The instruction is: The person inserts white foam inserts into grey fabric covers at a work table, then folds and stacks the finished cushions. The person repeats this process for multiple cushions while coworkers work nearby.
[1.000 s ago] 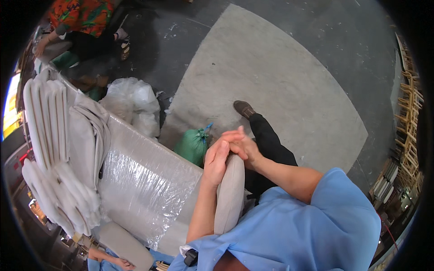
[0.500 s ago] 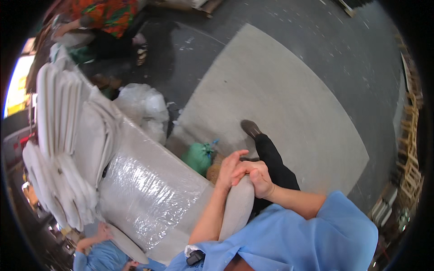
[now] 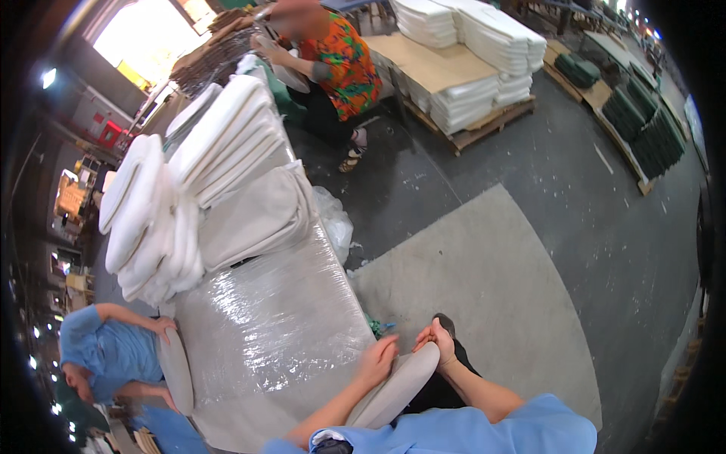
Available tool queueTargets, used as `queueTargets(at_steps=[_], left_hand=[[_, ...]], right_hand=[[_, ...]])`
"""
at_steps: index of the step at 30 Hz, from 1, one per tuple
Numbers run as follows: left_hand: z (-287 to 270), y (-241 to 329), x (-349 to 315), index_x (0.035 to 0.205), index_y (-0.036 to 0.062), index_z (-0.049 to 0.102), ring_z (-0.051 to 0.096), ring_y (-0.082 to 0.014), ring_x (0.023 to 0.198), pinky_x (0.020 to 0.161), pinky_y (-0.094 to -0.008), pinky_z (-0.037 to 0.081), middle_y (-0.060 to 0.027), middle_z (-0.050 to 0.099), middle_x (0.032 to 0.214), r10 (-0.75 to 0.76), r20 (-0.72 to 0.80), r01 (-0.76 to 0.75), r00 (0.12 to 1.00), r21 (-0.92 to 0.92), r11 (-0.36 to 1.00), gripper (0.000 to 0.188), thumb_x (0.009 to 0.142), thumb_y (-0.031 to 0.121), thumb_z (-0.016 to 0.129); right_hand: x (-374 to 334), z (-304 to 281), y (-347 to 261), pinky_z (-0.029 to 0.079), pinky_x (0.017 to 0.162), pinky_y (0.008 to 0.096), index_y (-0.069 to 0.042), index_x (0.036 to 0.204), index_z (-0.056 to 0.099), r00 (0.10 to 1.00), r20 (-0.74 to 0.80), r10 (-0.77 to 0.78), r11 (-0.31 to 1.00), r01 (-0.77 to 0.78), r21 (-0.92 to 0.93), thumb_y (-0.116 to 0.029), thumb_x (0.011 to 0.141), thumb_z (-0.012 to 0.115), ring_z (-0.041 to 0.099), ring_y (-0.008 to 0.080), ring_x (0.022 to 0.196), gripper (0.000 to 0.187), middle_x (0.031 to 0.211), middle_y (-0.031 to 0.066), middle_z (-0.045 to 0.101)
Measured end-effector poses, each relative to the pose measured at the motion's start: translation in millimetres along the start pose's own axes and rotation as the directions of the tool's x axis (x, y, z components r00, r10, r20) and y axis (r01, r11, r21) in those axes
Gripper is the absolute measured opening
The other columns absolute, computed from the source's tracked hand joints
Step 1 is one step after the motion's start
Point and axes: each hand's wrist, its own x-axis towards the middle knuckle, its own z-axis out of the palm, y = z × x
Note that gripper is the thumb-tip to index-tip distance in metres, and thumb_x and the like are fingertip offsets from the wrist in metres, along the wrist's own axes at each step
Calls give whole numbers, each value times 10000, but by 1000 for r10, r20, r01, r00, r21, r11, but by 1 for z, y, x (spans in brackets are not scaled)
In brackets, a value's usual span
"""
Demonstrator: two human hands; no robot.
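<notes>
A light grey padded cushion (image 3: pixel 404 387) lies across my lap, its rounded end pointing away from me. My right hand (image 3: pixel 439 342) grips the far end of it, fingers curled at the edge. My left hand (image 3: pixel 376 365) is at the cushion's left side, fingers bent but smeared by motion, so its hold is unclear. To the left stands a table (image 3: pixel 272 333) covered in shiny clear film. Grey fabric covers (image 3: pixel 253 216) lie folded on it, beside a stack of white padded pieces (image 3: pixel 155 227).
Across the table a co-worker in blue (image 3: pixel 121 348) holds a similar grey cushion (image 3: pixel 175 371). Another person in a bright patterned shirt (image 3: pixel 348 68) sits at the far end. White stacks (image 3: pixel 461 106) stand on a pallet; a grey mat (image 3: pixel 499 303) covers the floor ahead.
The view has tilted up, showing more of the far room. My hands, crossed together over the cushion's end before, are now apart, the left one on the cushion's left side.
</notes>
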Motion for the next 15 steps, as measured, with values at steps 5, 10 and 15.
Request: queueTargets(at_steps=[5, 10, 15], left_hand=[[-36, -39, -130, 1247, 30, 719, 720, -301, 1078, 962, -404, 539, -186, 753, 1170, -212, -136, 206, 968, -60, 977, 370, 1077, 321, 567], [-38, -61, -181, 1215, 2, 731, 709, -246, 1023, 943, -384, 533, -172, 760, 1135, -301, -338, 231, 892, -232, 945, 453, 1096, 391, 532], [-46, -59, -204, 1218, -23, 713, 674, -197, 1019, 927, -362, 520, -132, 757, 1102, -384, -351, 238, 854, -393, 888, 466, 1093, 398, 558]], right_hand=[[-3, 43, -18, 594, 638, 389, -28, 798, 669, 996, 91, -16, 999, 19, -40, -626, 1090, 407, 710, 297, 600, 715, 664, 185, 713], [10, 121, -27, 592, 683, 380, -31, 772, 658, 941, 333, -64, 969, 138, -205, -588, 1100, 408, 712, 294, 620, 694, 667, 185, 708], [9, 180, -21, 594, 667, 379, -29, 772, 663, 869, 495, 2, 964, 129, -231, -547, 1099, 446, 710, 282, 599, 650, 631, 177, 692]])
